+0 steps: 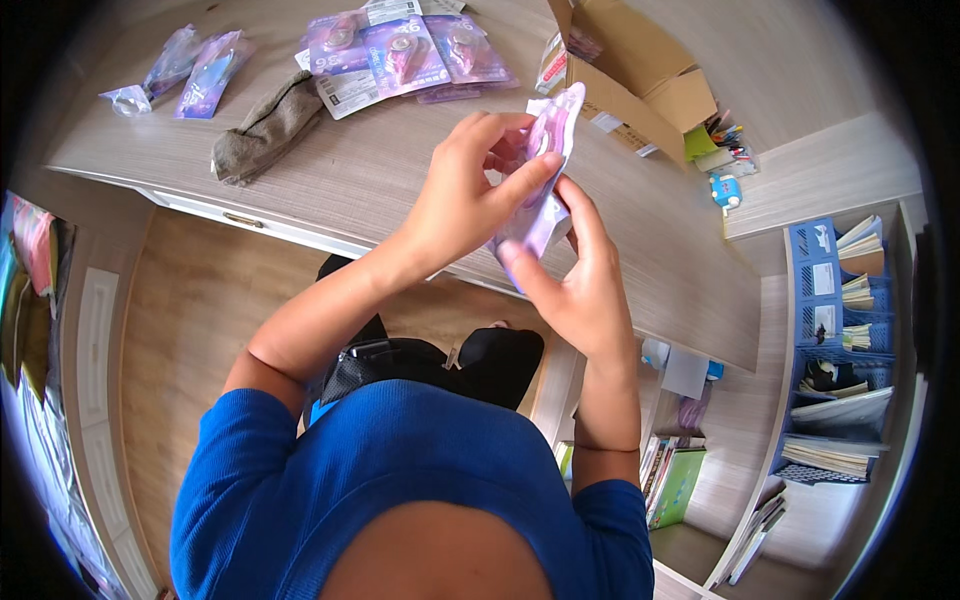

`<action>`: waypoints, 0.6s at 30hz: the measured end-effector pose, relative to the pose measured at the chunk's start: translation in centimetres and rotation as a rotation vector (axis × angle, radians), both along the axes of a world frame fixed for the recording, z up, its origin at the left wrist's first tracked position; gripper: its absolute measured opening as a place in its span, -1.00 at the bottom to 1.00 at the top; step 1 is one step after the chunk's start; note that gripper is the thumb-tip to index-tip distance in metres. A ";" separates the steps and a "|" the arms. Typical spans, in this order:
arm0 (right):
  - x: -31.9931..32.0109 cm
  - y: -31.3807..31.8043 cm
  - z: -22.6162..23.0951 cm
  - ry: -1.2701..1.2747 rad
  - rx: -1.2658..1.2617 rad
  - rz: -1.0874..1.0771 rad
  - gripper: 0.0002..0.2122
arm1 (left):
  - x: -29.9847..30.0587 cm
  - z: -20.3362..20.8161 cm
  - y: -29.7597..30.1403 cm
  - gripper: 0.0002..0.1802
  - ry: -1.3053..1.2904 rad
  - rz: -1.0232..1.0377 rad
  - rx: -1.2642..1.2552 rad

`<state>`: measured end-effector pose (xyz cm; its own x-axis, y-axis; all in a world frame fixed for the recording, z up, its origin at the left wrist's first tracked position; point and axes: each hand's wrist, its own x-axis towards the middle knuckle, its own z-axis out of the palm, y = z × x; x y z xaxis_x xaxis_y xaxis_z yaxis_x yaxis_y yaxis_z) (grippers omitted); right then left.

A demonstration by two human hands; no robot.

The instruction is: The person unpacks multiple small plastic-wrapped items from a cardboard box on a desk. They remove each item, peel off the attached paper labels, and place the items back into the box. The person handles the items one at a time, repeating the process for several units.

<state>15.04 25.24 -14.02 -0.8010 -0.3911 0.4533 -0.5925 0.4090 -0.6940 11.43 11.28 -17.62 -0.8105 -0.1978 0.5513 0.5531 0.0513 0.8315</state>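
Purple blister pack (541,222) is in my two hands, held up above the desk (420,135) close to its near edge. From the head view, my left hand (465,180) pinches the pack's upper part between thumb and fingers; my right hand (580,285) grips the lower part, thumb across the front and fingers behind.

The desk has a pale, wood-grained top, and under its near edge runs a white drawer front (190,208) with one metal handle (243,220). Below lies a wood-toned floor (190,290). Past the desk's right end stands a shelf unit with blue file holders (815,285) full of papers; lower down I see a green book (680,485) among others.

Counting, I get one pack in hand and three face-up packs in a pile (405,55) toward the desk's far edge, with more beneath that overlap too much to number. Two purple-and-clear wrappers (215,75) lie near the left end, and one grey-brown pouch (270,125) sits between them and the near edge. One open cardboard box (625,115) and one blue toy (725,192) are toward the far right corner.

The piled packs bear large pale characters on purple card; white panels (352,92) carry small dark print, too fine to make out.
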 end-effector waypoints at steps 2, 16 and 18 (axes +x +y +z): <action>-0.1 0.6 -0.4 -0.279 -0.182 0.057 -0.63 | 0.3 0.5 -0.5 -0.62 -0.110 -0.029 -0.084; -0.2 2.0 -0.2 -0.247 -0.135 0.101 -0.84 | 0.1 1.9 -1.5 -0.61 -0.364 -0.396 -0.175; 0.0 2.0 -0.1 -0.224 -0.133 0.116 -0.84 | 0.1 2.0 -1.7 -0.63 -0.362 -0.465 -0.190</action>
